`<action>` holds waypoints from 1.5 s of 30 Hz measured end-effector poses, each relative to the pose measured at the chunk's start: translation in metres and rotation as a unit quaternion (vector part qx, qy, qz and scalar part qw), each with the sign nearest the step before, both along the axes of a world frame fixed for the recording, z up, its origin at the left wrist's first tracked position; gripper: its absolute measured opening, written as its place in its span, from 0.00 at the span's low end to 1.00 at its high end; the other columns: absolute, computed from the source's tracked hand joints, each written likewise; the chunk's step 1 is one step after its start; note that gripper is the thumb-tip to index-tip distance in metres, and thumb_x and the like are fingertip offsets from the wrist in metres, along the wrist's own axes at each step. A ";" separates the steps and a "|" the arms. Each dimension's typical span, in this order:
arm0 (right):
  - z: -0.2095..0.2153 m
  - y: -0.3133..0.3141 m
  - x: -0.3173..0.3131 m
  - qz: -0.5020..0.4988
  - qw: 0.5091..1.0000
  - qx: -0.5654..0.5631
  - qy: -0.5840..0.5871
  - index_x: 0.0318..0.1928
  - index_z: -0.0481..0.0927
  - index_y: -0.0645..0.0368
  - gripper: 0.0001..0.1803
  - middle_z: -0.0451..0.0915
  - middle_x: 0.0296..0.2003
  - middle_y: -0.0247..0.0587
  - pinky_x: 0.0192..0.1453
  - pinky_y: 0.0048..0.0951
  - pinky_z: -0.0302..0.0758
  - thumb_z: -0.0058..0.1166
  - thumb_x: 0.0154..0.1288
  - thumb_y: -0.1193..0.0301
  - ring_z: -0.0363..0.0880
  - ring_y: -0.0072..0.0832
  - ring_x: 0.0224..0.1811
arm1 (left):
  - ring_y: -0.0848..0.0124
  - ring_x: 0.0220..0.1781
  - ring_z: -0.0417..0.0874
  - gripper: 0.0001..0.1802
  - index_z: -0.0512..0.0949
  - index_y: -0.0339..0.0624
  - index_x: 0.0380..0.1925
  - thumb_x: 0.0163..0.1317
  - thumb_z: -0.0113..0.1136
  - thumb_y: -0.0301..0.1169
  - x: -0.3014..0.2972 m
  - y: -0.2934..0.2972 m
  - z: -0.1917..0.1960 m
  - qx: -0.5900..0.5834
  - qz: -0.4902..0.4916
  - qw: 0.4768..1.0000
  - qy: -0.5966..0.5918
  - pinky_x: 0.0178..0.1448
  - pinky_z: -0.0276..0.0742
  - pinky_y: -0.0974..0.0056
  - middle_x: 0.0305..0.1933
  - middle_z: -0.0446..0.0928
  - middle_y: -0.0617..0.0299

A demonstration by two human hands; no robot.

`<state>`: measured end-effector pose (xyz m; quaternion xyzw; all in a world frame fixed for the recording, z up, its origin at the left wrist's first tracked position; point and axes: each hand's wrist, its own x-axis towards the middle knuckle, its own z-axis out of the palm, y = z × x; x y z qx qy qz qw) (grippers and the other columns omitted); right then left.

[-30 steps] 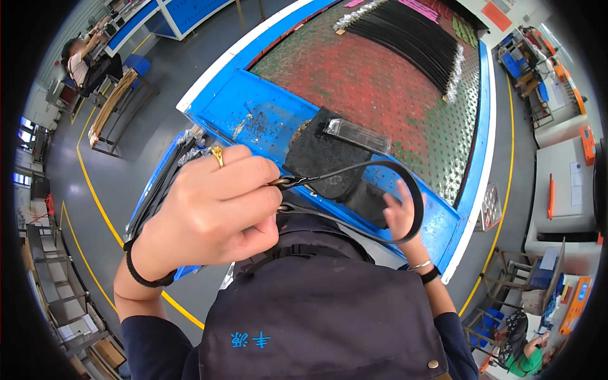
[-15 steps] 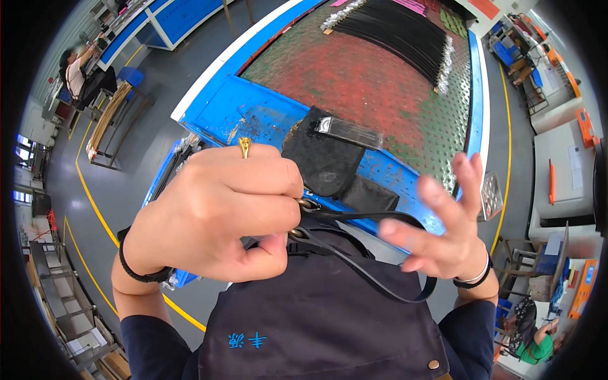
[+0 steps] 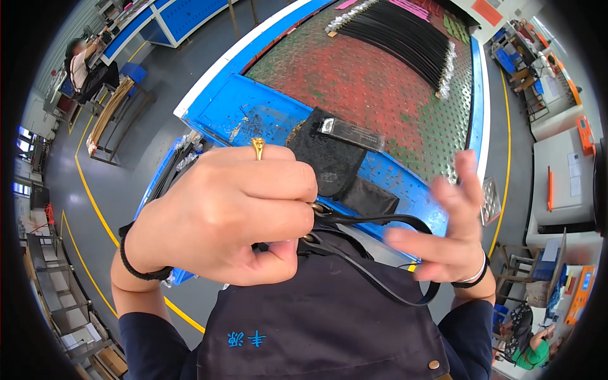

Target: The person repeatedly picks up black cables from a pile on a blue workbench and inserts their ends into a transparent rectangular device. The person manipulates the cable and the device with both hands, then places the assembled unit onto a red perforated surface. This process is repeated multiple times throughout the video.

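Observation:
My left hand (image 3: 221, 215) is a closed fist in front of my chest, gripping a thin black strap (image 3: 354, 220) near its bronze-coloured metal ends (image 3: 320, 208). From the fist the strap runs rightward in a long loop and bends back. Beside the right bend of that loop is my right hand (image 3: 453, 237), fingers apart and somewhat blurred, holding nothing that I can see. Whatever lies inside the left fist is hidden. Beneath both hands hangs my dark apron (image 3: 316, 329).
Ahead stands a blue-edged workbench (image 3: 253, 104) with a worn red-green studded mat (image 3: 354, 82). Many black straps (image 3: 392, 41) lie in a row at its far side. Nearer are a black pad (image 3: 326, 161) and a clear-wrapped dark block (image 3: 351, 133). A blue bin (image 3: 155, 190) sits at left.
My left fist has shifted slightly right with the strap's metal ends. The right hand's fingers have turned a little, staying beside the loop.

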<state>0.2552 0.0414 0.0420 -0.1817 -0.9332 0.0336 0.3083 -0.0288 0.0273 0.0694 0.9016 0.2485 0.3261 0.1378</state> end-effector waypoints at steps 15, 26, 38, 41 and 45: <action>-0.230 -0.004 0.051 -0.294 0.923 -0.187 -0.166 0.48 0.80 0.52 0.17 0.59 0.64 0.44 0.70 0.56 0.41 0.55 0.56 0.67 0.48 0.46 0.70 | 0.69 0.18 0.68 0.06 0.72 0.41 0.12 0.25 0.54 0.25 -0.006 -0.009 -0.004 0.133 0.026 0.990 0.025 0.20 0.63 0.68 0.24 0.72 0.64; -0.017 0.008 0.016 -0.005 0.960 -0.276 0.046 0.48 0.79 0.58 0.21 0.77 0.45 0.44 0.64 0.46 0.58 0.42 0.67 0.57 0.73 0.40 0.53 | 0.70 0.19 0.69 0.06 0.72 0.41 0.13 0.38 0.58 0.30 0.006 -0.005 0.000 0.156 0.003 0.986 0.059 0.19 0.62 0.68 0.24 0.72 0.65; -0.001 0.008 -0.015 0.108 0.984 -0.136 -0.033 0.51 0.79 0.56 0.24 0.74 0.39 0.37 0.63 0.45 0.59 0.44 0.64 0.54 0.74 0.36 0.46 | 0.71 0.18 0.68 0.07 0.72 0.41 0.13 0.29 0.57 0.30 0.008 -0.009 0.000 0.152 -0.004 0.987 0.044 0.19 0.62 0.70 0.25 0.72 0.65; -0.001 0.007 -0.016 0.107 0.985 -0.134 -0.034 0.51 0.79 0.56 0.24 0.74 0.39 0.37 0.63 0.45 0.60 0.44 0.64 0.54 0.74 0.35 0.46 | 0.72 0.18 0.68 0.07 0.72 0.41 0.13 0.30 0.57 0.30 0.008 -0.010 -0.001 0.154 0.000 0.987 0.032 0.19 0.62 0.70 0.25 0.72 0.65; -0.003 0.006 -0.014 0.096 0.986 -0.131 -0.037 0.51 0.79 0.56 0.24 0.74 0.39 0.37 0.62 0.45 0.61 0.45 0.63 0.54 0.74 0.35 0.46 | 0.72 0.18 0.69 0.07 0.72 0.41 0.13 0.30 0.57 0.30 0.008 -0.008 -0.003 0.153 -0.008 0.988 0.029 0.19 0.63 0.70 0.25 0.72 0.64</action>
